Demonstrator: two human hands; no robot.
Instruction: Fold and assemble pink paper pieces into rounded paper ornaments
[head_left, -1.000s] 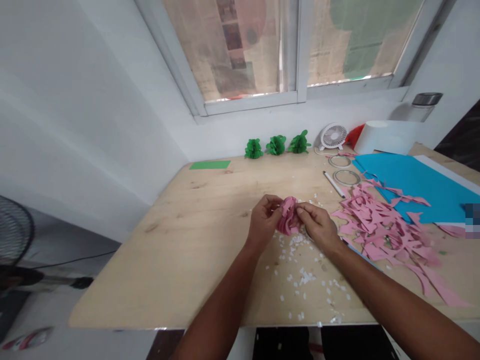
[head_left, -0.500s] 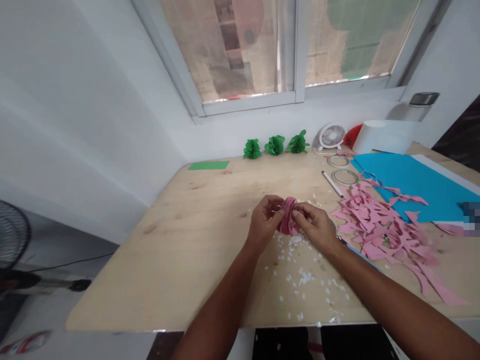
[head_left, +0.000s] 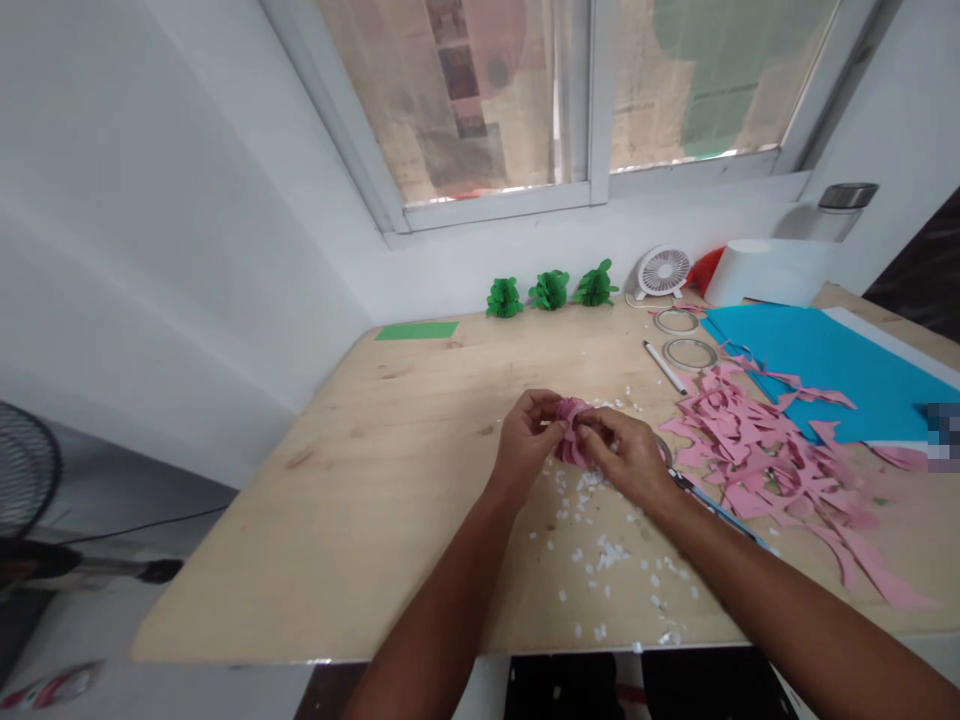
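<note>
A pink layered paper flower (head_left: 574,450) is held up between my two hands, over the middle of the wooden table (head_left: 360,500). My left hand (head_left: 529,435) pinches its left side with thumb and fingers. On the other side, my right hand (head_left: 622,445) is closed on the paper layers, its thumb and fingertips at the middle of the flower. Fingers cover parts of both edges. Small white paper bits (head_left: 613,553) lie scattered beneath and in front of the hands. Close to my right forearm is a blue, thin tool (head_left: 724,510), partly hidden.
Pink paper scraps (head_left: 765,440) are heaped at the right, beside blue sheets (head_left: 847,370). Behind them are tape rolls (head_left: 690,354), a white pen (head_left: 664,367) and a small white fan (head_left: 663,272). Three green paper pieces (head_left: 550,290) and a green strip (head_left: 417,331) lie near the wall.
The pink flower has turned and its layers are spread more toward me. My right hand has shifted slightly left over it; my left hand keeps its hold.
</note>
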